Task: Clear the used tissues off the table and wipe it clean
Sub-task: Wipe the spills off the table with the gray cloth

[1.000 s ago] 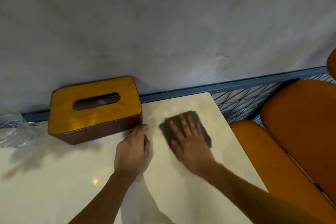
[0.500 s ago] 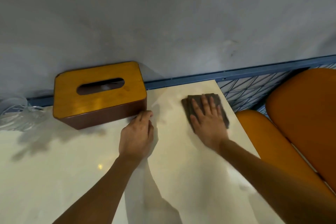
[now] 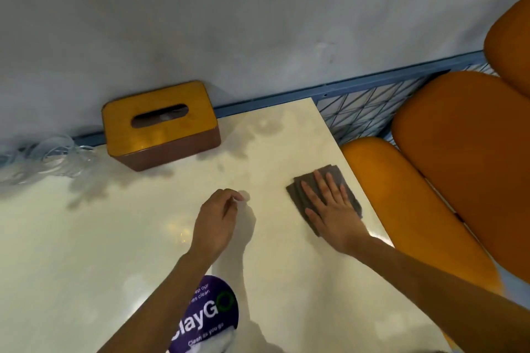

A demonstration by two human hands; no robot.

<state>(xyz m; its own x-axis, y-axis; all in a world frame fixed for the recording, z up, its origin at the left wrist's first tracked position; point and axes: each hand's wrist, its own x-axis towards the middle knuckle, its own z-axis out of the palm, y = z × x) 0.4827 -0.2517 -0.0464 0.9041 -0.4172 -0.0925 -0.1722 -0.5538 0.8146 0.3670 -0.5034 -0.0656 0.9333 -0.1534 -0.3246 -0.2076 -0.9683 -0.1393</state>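
The right hand (image 3: 332, 209) presses flat, fingers straight, on the cloth (image 3: 296, 193) by the table (image 3: 114, 238)'s right edge. The left hand (image 3: 216, 221) hovers loosely curled, holding nothing.

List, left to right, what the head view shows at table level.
Clear plastic items → wooden tissue box → left hand → right hand flat on the grey cloth → orange seat.

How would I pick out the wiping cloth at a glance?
Find the cream table against the grey wall. Near its right edge, beside the orange seats, the right hand presses flat on the cloth. It is the only dark grey folded thing there.
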